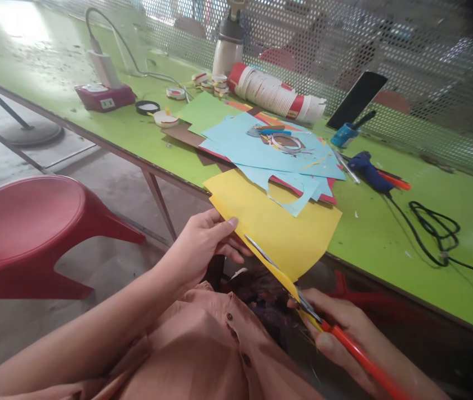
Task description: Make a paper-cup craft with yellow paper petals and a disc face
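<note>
My left hand [203, 244] pinches the near left edge of a yellow paper sheet [275, 222] that hangs over the front edge of the green table [378, 233]. In my right hand [340, 333] are red-handled scissors [323, 322], fingers closed round the handles. Their blades [263, 253] lie along the sheet's near edge, cutting into it. Both hands are in front of the table, above my lap.
Light blue, green and red paper sheets [257, 147] are piled behind the yellow one, with tape rings on top. A blue glue gun [369, 172] and its black cable [432, 228] lie to the right. A stack of paper cups [278, 94], a phone [357, 100], a charger and a red stool [23, 228] are around.
</note>
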A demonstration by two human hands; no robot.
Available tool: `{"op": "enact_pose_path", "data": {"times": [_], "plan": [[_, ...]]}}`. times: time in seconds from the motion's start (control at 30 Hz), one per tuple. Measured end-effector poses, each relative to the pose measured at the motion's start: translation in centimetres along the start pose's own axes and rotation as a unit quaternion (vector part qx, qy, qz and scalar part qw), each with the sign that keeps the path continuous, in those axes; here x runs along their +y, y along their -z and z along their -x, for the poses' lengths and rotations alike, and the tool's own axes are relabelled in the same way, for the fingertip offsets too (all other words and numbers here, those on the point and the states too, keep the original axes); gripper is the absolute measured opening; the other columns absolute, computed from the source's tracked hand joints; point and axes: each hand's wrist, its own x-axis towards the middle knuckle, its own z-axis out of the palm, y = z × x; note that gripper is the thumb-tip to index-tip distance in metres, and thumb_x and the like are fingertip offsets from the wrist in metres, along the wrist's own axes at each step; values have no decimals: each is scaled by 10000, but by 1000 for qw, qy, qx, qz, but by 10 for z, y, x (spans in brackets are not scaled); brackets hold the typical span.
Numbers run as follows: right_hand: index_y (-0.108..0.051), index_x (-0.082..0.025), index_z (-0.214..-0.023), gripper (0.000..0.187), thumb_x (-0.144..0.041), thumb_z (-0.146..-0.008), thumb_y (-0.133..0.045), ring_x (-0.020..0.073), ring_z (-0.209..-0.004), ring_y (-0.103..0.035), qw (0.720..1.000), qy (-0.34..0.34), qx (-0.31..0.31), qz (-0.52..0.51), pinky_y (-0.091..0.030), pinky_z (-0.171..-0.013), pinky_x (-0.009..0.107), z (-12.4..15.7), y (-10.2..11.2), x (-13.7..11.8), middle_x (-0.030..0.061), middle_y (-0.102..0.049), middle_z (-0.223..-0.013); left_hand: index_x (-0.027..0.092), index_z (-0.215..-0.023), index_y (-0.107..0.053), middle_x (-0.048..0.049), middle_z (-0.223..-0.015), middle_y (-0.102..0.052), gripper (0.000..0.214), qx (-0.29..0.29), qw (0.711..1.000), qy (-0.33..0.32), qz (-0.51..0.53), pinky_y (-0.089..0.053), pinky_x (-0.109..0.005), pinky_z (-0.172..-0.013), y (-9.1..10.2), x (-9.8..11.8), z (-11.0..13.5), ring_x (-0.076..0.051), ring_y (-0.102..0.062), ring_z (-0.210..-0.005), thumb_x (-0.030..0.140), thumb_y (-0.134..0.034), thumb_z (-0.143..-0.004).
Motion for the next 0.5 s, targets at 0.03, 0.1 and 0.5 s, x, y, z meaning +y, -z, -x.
{"op": "enact_pose_path", "data": {"times": [0.03,0.1,0.5], "plan": [[-561,-155,-982,555,-660,-835,-385,105,-552,-343,1000,-3,2,1,-278,-498,234,0,0,0,-25,-401,-638,84,-909,-600,-108,-751,-702,213,-1,1000,0,0,-521,-245,-495,0,0,0,-180,-659,-590,243,-635,-771],[-561,-155,-971,539,-647,-844,-383,100,-541,-324,1000,-9,9,0,-261,-484,233,1,0,-1,-32,-377,-629,85,-916,-598,-104,-740,-701,210,-1,1000,1,1,-521,-243,-497,0,-1,-1,-179,-658,-589,239,-628,-778],[-587,-167,-945,522,-637,-852,-380,118,-573,-382,1000,-8,9,24,-321,-532,230,4,1,0,-11,-436,-654,69,-896,-613,-120,-746,-695,152,-15,1000,19,1,-512,-230,-494,1,0,-2,-174,-660,-599,193,-551,-831]]}}
